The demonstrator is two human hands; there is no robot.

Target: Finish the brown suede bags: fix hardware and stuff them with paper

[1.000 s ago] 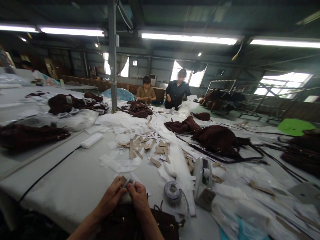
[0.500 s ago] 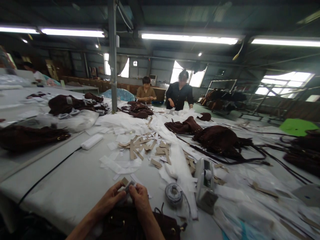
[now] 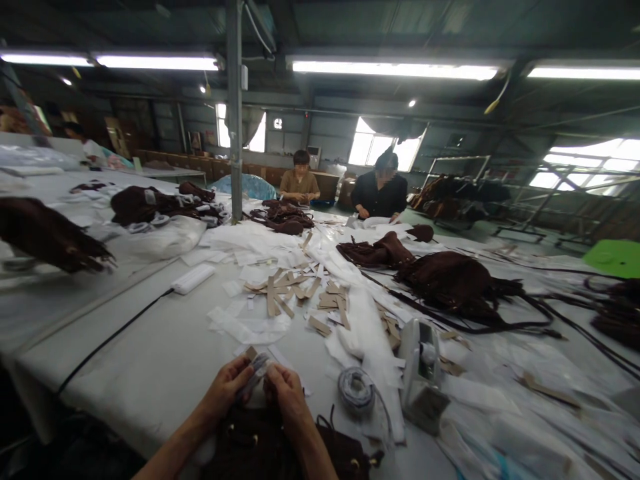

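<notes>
My left hand (image 3: 226,389) and my right hand (image 3: 285,395) meet at the near edge of the white table (image 3: 150,360). Both pinch a small pale strip (image 3: 256,368) between fingertips, held just above a dark brown suede bag (image 3: 280,447) with brass studs that lies under my wrists. What the strip is exactly I cannot make out. A coil of grey cord (image 3: 356,391) lies just right of my right hand.
A white iron (image 3: 423,373) stands right of the cord. Tan cardboard strips (image 3: 300,297) and white paper scraps litter the middle. More brown fringed bags (image 3: 450,283) lie right and left. A black cable (image 3: 110,340) leads to a white power strip (image 3: 193,279). Two persons (image 3: 380,193) work at the far end.
The view has shifted slightly, so things sit a little further right. My hands stay together on the strip. The far person in black has bent lower over the table.
</notes>
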